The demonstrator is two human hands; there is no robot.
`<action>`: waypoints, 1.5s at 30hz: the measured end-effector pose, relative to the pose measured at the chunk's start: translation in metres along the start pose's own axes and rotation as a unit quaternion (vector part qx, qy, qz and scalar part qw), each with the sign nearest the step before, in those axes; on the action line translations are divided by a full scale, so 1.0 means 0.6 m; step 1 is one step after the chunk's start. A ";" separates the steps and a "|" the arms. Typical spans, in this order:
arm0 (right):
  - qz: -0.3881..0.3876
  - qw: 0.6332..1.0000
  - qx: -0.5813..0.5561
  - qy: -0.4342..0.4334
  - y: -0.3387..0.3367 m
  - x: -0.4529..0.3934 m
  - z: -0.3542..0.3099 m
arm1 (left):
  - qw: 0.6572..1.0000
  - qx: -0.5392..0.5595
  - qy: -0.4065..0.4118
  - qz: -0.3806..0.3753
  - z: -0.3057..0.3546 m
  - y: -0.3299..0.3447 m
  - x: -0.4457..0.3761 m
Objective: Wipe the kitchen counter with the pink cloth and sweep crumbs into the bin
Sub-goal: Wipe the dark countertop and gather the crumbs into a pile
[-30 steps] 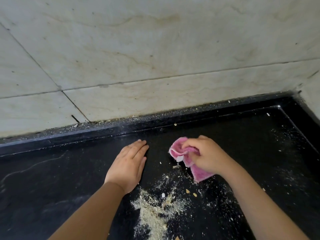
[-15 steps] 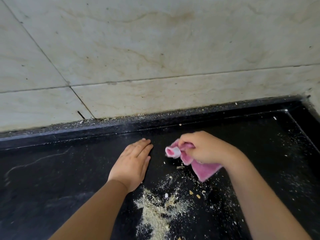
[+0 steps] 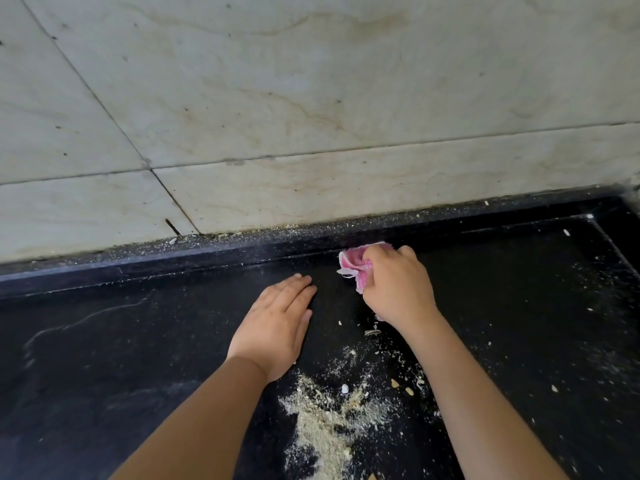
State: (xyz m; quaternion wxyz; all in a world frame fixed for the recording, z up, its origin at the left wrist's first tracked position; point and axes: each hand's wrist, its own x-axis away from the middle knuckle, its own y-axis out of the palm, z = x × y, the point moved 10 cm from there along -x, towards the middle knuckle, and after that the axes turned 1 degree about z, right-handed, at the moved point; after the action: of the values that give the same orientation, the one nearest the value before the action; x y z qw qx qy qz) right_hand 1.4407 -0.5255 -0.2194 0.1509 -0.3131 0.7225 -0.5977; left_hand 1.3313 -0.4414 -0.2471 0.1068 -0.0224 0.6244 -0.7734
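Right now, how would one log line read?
right hand grips pink cloth near back ledge | left hand flat on counter | crumbs unswept

I am seeing only a bit of the pink cloth (image 3: pixel 355 263), because my right hand (image 3: pixel 398 285) is covering most of it. My left hand (image 3: pixel 277 323) is hiding the table (image 3: pixel 104 341) under it. The crumb pile (image 3: pixel 329 420) is running off the bottom edge. Both my arms are getting cut off there too. The tiny specks on the right are too small to tell apart.
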 end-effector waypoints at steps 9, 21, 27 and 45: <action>-0.209 0.965 -0.124 -0.097 -0.023 0.071 -0.022 | 1.000 -0.015 -0.001 -0.004 -0.001 -0.003 0.000; 0.047 0.998 -0.008 0.047 0.001 0.001 -0.010 | 1.000 -0.014 -0.009 -0.019 -0.001 0.000 -0.001; -0.069 0.974 -0.162 -0.140 -0.019 0.055 -0.073 | 1.000 -0.023 -0.005 -0.011 0.000 -0.001 0.001; -0.149 0.965 -0.162 -0.143 0.024 0.066 -0.055 | 0.996 0.075 -0.037 0.042 -0.009 -0.012 0.007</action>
State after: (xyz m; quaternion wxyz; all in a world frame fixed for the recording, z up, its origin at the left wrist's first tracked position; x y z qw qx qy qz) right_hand 1.3875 -0.5239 -0.2189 0.1094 -0.5201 0.7253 -0.4375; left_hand 1.3251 -0.4359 -0.2414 0.1637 -0.0168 0.5606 -0.8116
